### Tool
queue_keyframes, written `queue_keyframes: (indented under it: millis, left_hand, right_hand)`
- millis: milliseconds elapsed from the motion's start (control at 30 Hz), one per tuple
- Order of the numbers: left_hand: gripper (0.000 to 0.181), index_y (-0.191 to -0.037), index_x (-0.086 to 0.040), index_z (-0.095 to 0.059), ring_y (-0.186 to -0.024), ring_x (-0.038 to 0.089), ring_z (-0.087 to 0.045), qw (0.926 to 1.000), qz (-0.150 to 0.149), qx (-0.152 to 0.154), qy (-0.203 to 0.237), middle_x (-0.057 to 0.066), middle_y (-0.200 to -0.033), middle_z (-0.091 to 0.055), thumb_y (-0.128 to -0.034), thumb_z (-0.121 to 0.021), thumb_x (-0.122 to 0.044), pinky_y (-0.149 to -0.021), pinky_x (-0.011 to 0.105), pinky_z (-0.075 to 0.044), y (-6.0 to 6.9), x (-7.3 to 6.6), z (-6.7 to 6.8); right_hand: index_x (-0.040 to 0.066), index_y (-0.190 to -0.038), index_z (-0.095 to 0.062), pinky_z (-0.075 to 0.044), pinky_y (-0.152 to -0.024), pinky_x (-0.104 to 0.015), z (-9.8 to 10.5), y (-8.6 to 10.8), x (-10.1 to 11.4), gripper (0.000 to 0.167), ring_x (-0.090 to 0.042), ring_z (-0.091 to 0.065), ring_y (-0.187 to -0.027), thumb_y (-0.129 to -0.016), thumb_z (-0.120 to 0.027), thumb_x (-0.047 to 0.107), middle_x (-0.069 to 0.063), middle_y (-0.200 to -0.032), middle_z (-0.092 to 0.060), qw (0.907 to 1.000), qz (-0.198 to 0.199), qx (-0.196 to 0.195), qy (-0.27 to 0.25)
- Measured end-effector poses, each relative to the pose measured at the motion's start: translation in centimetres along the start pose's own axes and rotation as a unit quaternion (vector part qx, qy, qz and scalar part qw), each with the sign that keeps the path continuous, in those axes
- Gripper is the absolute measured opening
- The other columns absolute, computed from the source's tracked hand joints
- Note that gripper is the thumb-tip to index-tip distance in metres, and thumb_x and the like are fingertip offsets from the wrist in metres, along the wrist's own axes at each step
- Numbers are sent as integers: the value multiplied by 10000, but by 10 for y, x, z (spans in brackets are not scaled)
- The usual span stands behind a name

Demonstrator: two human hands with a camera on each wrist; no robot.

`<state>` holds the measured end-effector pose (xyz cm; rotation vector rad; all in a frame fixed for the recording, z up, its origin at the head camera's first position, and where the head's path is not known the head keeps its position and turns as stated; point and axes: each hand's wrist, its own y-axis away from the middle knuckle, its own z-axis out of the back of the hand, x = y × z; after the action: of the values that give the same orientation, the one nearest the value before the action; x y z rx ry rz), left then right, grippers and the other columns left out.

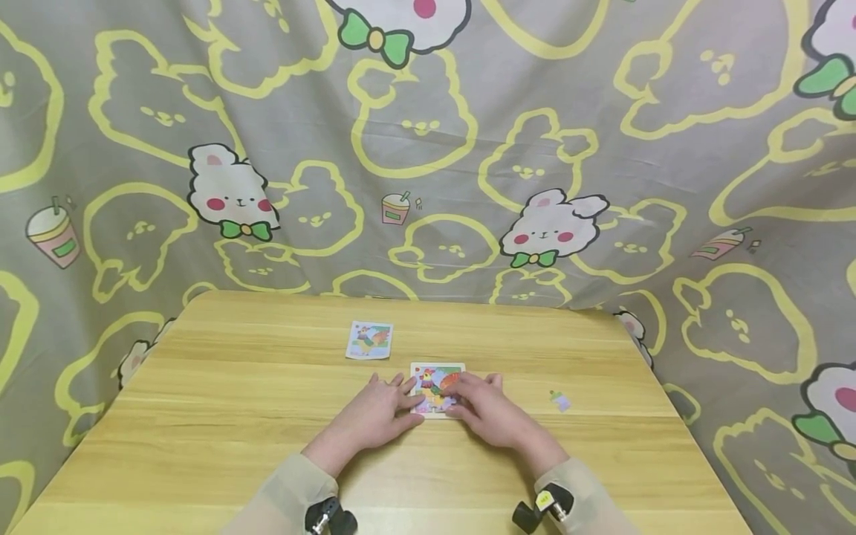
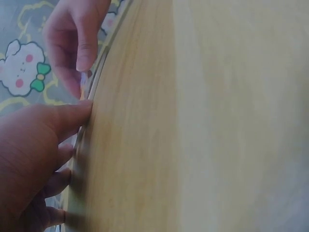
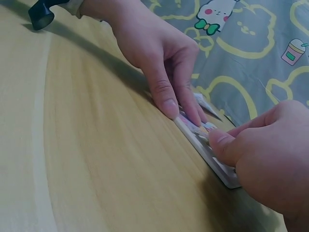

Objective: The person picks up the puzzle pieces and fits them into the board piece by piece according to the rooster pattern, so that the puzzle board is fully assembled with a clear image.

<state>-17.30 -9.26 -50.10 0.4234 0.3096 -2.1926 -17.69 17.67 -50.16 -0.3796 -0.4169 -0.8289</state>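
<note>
A small framed jigsaw puzzle (image 1: 429,380) with a colourful rooster picture lies on the table between both hands. My left hand (image 1: 383,410) rests at its left side, fingers extended and fingertips touching the frame and picture. Over the right part of the puzzle, my right hand (image 1: 487,407) pinches a puzzle piece (image 2: 84,80) between thumb and fingers, low against the board. In the right wrist view the right hand (image 3: 270,150) covers much of the puzzle's near end, and the white frame edge (image 3: 200,147) shows beside it. The held piece is mostly hidden.
A paper card (image 1: 369,340) with the same rooster picture lies behind and left of the puzzle. To the right lies a loose green and lilac puzzle piece (image 1: 560,401). A patterned cloth (image 1: 428,148) hangs behind the wooden table (image 1: 234,416).
</note>
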Motion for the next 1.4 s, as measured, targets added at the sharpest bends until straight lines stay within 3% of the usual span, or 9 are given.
queue_keyframes:
  millis: [400,600,767,933,1400]
  left_hand:
    - [443,-1407,-131,-704,-1458,444,-440,9993,-37,194,-332,176,-1551,-523,-1071,-623,-407,-1128,747,-315,-3,-5,2]
    - [457,-1419,-139,-699,-1453,405,-467,9973,-291,147,-662,162,-1577,-507,-1057,-646,-413,-1135,675,-376,-7,-13,0]
    - [431,-1437,-162,-687,-1485,383,-421,9987,-232,196,-401,158,-1587,-487,-1077,-621,-390,-1140,678,-366,-8,-16,-6]
    - [416,-1429,-165,-694,-1479,391,-427,9992,-144,168,-326,155,-1585,-490,-1086,-604,-383,-1133,685,-368,-9,-17,-6]
    - [389,-1404,-176,-714,-1448,422,-459,9995,-37,203,-232,143,-1568,-510,-1083,-612,-370,-1119,697,-379,-12,-19,-6]
  right_hand:
    - [98,-1274,-746,-259,-973,-531,-6,-3,-1,260,-240,-631,-1253,-1044,-701,212,-49,-1320,-682,9993,-74,-86,350]
    - [99,-1278,-746,-264,-956,-512,-7,-3,-1,269,-225,-636,-1235,-1041,-706,218,-47,-1314,-679,9991,-88,-96,394]
    - [88,-1294,-749,-259,-905,-477,-7,-4,1,295,-141,-633,-1056,-1042,-706,236,10,-1204,-667,9995,-21,-111,294]
    - [108,-1307,-756,-234,-881,-449,-6,-3,-1,322,-60,-534,-876,-1030,-727,269,70,-1136,-621,9994,-103,-159,280]
    - [135,-1105,-846,-206,-819,-433,-1,-8,-5,195,-80,-512,-772,-938,-837,235,108,-947,-567,9978,-513,-225,-343]
